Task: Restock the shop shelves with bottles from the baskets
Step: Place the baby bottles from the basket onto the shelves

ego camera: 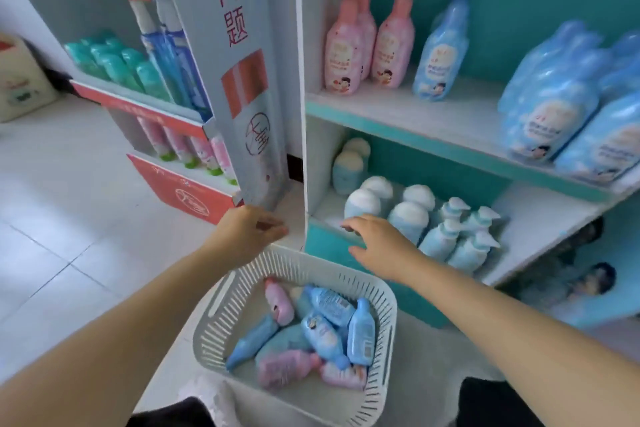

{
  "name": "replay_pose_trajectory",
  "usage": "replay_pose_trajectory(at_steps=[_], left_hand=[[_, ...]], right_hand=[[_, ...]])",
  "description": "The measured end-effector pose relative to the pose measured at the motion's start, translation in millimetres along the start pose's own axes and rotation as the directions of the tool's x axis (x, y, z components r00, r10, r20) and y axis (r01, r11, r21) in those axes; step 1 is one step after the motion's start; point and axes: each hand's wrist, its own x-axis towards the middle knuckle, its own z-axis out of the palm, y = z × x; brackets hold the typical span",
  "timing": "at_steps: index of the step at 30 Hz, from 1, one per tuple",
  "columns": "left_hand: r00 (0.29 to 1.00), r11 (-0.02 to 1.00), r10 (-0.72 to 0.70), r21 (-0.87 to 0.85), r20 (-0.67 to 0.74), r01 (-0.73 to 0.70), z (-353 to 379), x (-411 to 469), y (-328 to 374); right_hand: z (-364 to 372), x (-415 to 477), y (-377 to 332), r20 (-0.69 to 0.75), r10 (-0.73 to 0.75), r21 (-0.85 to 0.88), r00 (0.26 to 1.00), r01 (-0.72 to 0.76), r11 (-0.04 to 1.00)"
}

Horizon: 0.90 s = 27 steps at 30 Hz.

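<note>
A white tiled floor (69, 218) runs from the near left to a pale wall at the far left, where a white box (20, 80) sits. On the right stands a teal-and-white shelf unit (304, 80). To its left is a cardboard display stand (242, 80) with red fronts, leaning close against the unit's white side panel.

The upper shelf (415, 114) has bare board between the pink bottles (343, 55) at its far left, a single blue bottle (440, 59) and the wrapped packs of blue bottles (547, 107) on the right. The lower shelf (536, 218) has open board on its right half. White-capped bottles (408, 218) and pump bottles (460, 239) crowd its left half, close to the front edge.

A white slotted basket (384, 357) sits on the floor at near centre, just in front of the unit's lower left corner. A jumble of blue and pink bottles (325, 329) lies flat in it (none upright).

The left hand (247, 232) hovers over the basket's far left rim, below the stand's bottom corner. Its fingers (273, 229) are loosely curled and hold nothing. The right hand (381, 246) reaches over the basket's far rim toward the lower shelf's front edge. Its fingers (353, 226) are spread and empty, just beside the nearest white-capped bottles. Both hands are above and beyond the basket's bottles, not touching them.
</note>
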Motion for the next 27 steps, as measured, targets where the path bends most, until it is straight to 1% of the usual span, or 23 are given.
replay_pose_trajectory(at_steps=[2, 7, 11, 13, 16, 19, 21, 25, 27], left_hand=[[0.999, 0.999, -0.026, 0.028, 0.039, 0.025, 10.3, -3.1, -25.0], [0.989, 0.995, -0.086, 0.061, 0.12, 0.079, 30.5, 1.1, -62.7], [0.973, 0.991, -0.115, 0.096, 0.202, 0.097, 51.5, 12.9, -81.3], [0.963, 0.988, -0.109, 0.134, 0.248, 0.078, 62.8, 20.3, -86.1], [0.951, 0.983, -0.073, 0.181, 0.3, 0.018, 75.2, 28.6, -87.4], [0.947, 0.973, -0.017, 0.225, 0.321, -0.059, 82.9, 33.5, -85.1], [0.943, 0.967, -0.001, 0.242, 0.333, -0.084, 86.7, 34.3, -84.2], [0.941, 0.967, -0.012, 0.243, 0.337, -0.075, 89.3, 33.6, -91.4], [0.94, 0.969, -0.025, 0.239, 0.339, -0.06, 88.6, 30.5, -98.3]], right_hand=[[33.7, 10.4, 9.7, 0.075, 0.053, 0.023, 0.996, -0.055, 0.998], [104.9, 32.9, 38.5, 0.185, 0.224, 0.083, 0.957, -0.242, 0.967], [153.3, 39.5, 65.7, 0.257, 0.345, 0.045, 0.903, -0.368, 0.929], [173.2, 40.1, 75.4, 0.291, 0.387, 0.024, 0.875, -0.411, 0.911], [203.9, 38.8, 84.8, 0.383, 0.431, 0.029, 0.817, -0.477, 0.879], [231.4, 43.3, 88.7, 0.419, 0.447, -0.026, 0.79, -0.482, 0.876], [245.1, 46.7, 84.9, 0.439, 0.455, -0.047, 0.775, -0.486, 0.873], [268.9, 47.5, 79.0, 0.397, 0.422, -0.142, 0.815, -0.399, 0.906], [279.1, 43.8, 78.3, 0.405, 0.429, -0.166, 0.808, -0.396, 0.903]])
